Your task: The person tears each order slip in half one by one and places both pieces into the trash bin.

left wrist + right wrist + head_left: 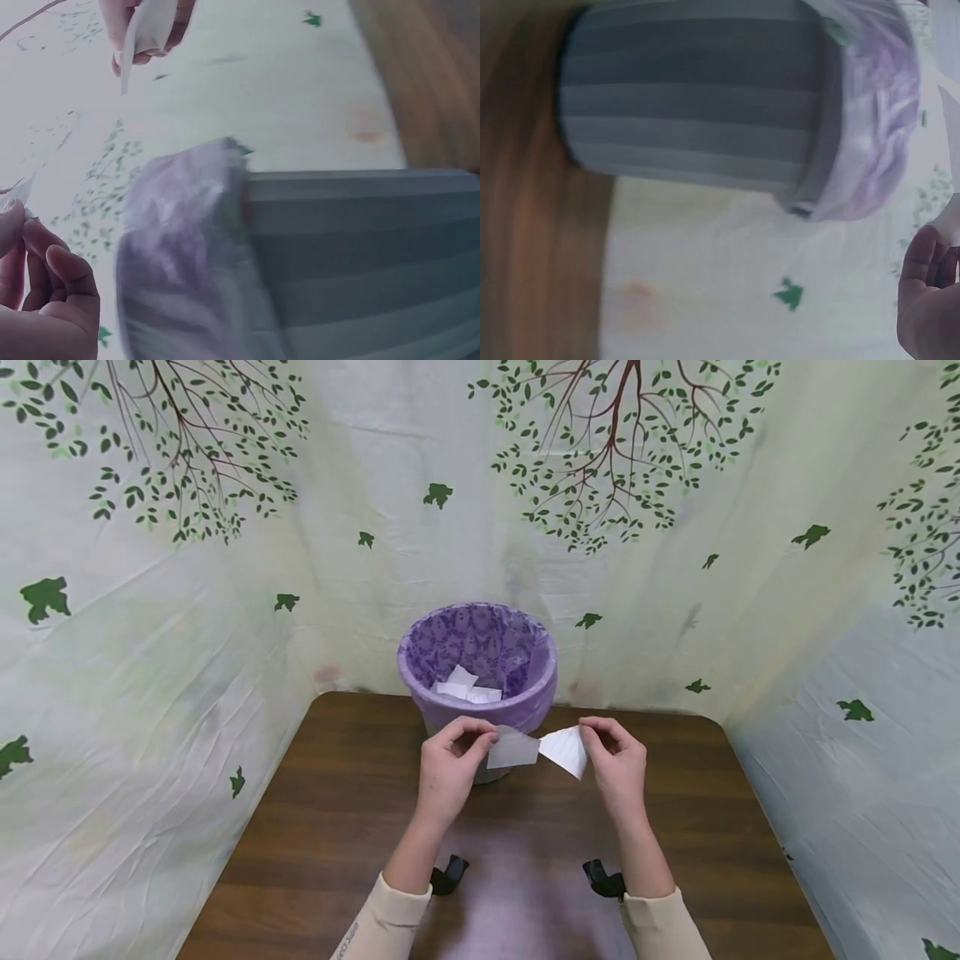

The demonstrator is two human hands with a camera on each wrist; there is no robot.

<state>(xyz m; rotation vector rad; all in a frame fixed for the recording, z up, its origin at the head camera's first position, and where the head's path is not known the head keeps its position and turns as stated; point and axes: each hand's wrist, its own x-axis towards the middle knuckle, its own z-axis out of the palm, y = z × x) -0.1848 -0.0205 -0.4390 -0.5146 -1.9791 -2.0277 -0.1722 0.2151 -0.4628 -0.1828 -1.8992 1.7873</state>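
My left hand (448, 770) pinches a greyish piece of paper (513, 748) between thumb and fingers. A white, faintly lined piece of paper (566, 750) is pinched in my right hand (621, 763). The two pieces meet at a narrow point between the hands, in front of a bin's near side. That grey ribbed bin (690, 97) has a purple patterned liner (480, 635) folded over its rim. Inside it lie several white paper scraps (463, 687). In the left wrist view, paper (154, 26) also shows in the opposite hand at the top.
The bin stands at the back of a brown wooden table (337, 827). Behind and beside the table hangs a pale cloth (360, 635) printed with branches and leaves. A black curved piece (450, 875) sits by the left wrist, and a similar black piece (602, 880) by the right.
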